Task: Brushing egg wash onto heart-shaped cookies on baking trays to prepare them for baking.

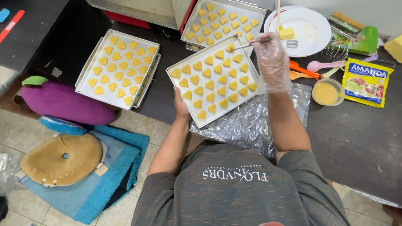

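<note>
Brush (249, 43) tip blurred (bristles unclear)

A flat, roughly rectangular pouch (367, 82) is lying on the dark counter at the far right, just beside a small clear bowl of yellow liquid; it is showing a yellow body, a blue band across its top and a small food picture in the middle. Behind it, near the white plate, a green box-like package (363, 40) with a red-and-yellow patch is lying tilted under a wire whisk and a wooden-handled tool. At the top left corner, a narrow red strip (11, 25) carrying a small white label is resting diagonally on the dark surface, though its kind is too small to tell.
</note>
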